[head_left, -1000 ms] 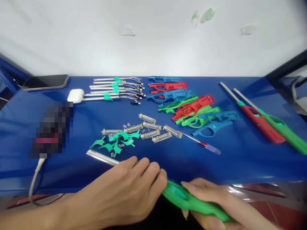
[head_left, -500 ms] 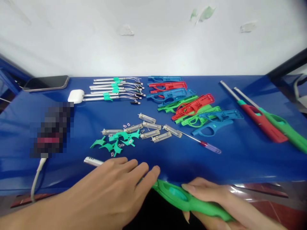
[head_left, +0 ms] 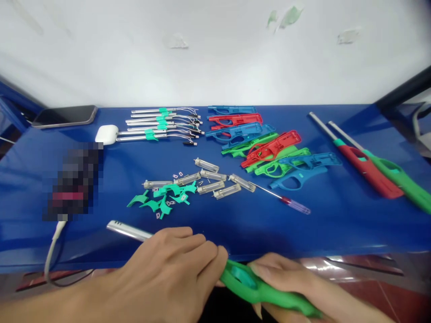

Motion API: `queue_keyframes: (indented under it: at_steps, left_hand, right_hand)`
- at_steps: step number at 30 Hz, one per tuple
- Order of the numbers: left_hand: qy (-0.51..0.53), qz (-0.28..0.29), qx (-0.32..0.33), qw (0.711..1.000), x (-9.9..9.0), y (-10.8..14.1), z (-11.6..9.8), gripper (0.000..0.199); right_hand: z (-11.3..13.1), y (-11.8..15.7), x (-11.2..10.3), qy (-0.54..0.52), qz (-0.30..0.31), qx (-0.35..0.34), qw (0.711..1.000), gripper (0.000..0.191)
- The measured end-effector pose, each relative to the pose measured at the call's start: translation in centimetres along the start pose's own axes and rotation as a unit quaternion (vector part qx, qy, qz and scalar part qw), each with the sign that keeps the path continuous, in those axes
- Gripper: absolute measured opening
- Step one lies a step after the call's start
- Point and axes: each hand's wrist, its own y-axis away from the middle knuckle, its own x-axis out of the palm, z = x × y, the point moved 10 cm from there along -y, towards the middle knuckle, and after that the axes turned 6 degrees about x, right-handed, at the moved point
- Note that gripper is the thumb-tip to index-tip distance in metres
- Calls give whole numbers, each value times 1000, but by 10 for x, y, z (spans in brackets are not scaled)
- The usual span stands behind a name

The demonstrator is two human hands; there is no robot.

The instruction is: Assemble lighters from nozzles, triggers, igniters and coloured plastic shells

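Note:
A green lighter (head_left: 272,294) with a teal trigger lies across both my hands at the table's front edge. My left hand (head_left: 178,269) is closed over its front end, and the silver metal tube (head_left: 129,231) sticks out to the left beyond my knuckles. Around the green handle my right hand (head_left: 286,278) is wrapped, thumb on top near the trigger opening. My left palm and its grip underneath are hidden.
On the blue table (head_left: 215,224) lie teal triggers (head_left: 164,206), clear fuel tanks (head_left: 210,187), a screwdriver (head_left: 294,205), coloured shell halves (head_left: 272,148), wired metal tubes (head_left: 151,121), two lighters (head_left: 370,172), a phone (head_left: 65,116) and a white case (head_left: 107,134).
Both hands and the green lighter have shifted slightly; the metal tube reaches further left. My left fingers are drawn closer together over the front end.

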Motion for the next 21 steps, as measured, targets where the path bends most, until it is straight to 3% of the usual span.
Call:
queue_keyframes:
  at_steps: [4, 5, 6, 7, 10, 14, 17, 21]
  left_hand:
    - [-47, -17, 47, 998, -3, 21, 0, 35]
    - [-61, -16, 42, 997, -1, 30, 5, 36]
    - [-67, -60, 37, 995, -7, 39, 9, 42]
    - [-59, -32, 34, 997, 2, 47, 13, 46]
    - [-50, -28, 34, 998, 13, 66, 22, 53]
    - [-64, -16, 60, 996, 21, 70, 18, 63]
    - [-65, 5, 44, 997, 21, 61, 19, 68]
    - [-99, 25, 16, 995, 13, 43, 25, 55]
  right_hand:
    - [0, 9, 7, -21, 54, 34, 998, 54]
    - [-2, 10, 4, -14, 47, 41, 998, 57]
    - [-2, 11, -2, -5, 32, 42, 999, 58]
    - [-2, 11, -7, 4, 17, 35, 999, 59]
    - [-2, 9, -21, 35, -24, 5, 999, 62]
    - [3, 12, -25, 108, -54, -29, 992, 64]
    - [14, 27, -32, 179, -127, -65, 973, 59]
    - [17, 54, -60, 283, -292, -71, 911, 71]
